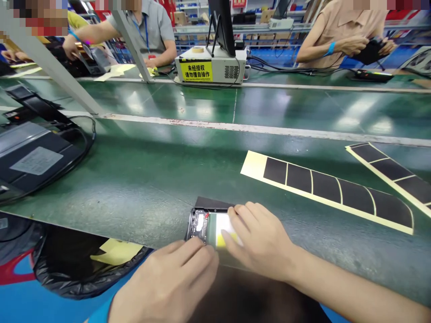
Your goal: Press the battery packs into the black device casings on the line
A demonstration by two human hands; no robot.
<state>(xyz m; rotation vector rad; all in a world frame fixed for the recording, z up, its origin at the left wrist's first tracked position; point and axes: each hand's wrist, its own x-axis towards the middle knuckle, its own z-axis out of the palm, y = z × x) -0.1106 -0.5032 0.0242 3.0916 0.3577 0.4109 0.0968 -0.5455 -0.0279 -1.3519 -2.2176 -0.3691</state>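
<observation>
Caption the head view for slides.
Left hand and right hand on a black-framed rectangular device, circuitry exposed, at green workbench.

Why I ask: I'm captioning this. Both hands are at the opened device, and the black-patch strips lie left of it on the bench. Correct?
The side is wrong: the head view shows the black-patch strips right of the opened device, on the bench. Left hand and right hand are at the device.

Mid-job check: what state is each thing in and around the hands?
Device: open, circuit board exposed
Left hand: fingers curled at the device's near edge
Right hand: gripping the device's right part
Nearer patch sheet: left end bare, black patches beyond
Farther patch sheet: partly out of frame
Bin bag: open, yellowish paper inside
</observation>
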